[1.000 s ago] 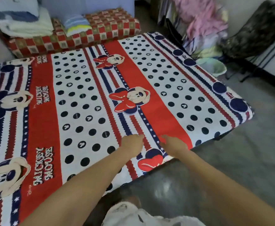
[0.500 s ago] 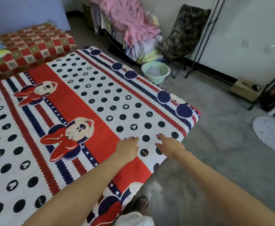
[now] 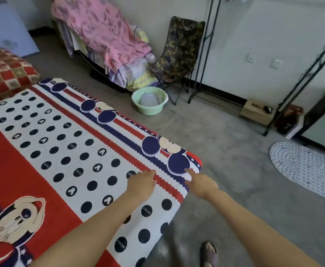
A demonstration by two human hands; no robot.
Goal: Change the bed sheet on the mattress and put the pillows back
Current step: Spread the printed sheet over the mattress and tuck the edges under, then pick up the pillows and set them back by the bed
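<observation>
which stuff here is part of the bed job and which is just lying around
Part of the job:
red, white and navy cartoon-print bed sheet
left hand, flat on the sheet
right hand, at the sheet's corner
red checked cushion

Just lying about:
pale green plastic basin
leaf-print folding chair
pink floral cloth pile
grey oval woven rug

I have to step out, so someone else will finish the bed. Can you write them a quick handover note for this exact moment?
Left hand: flat on the bed sheet, near the foot corner.
Right hand: fingers straight, touching the sheet at that corner's edge.
Done: patterned sheet lies spread over the mattress.
Left: finish this corner; put pillows back. A checkered cushion lies at the far end; no pillow is clearly in view.
</observation>
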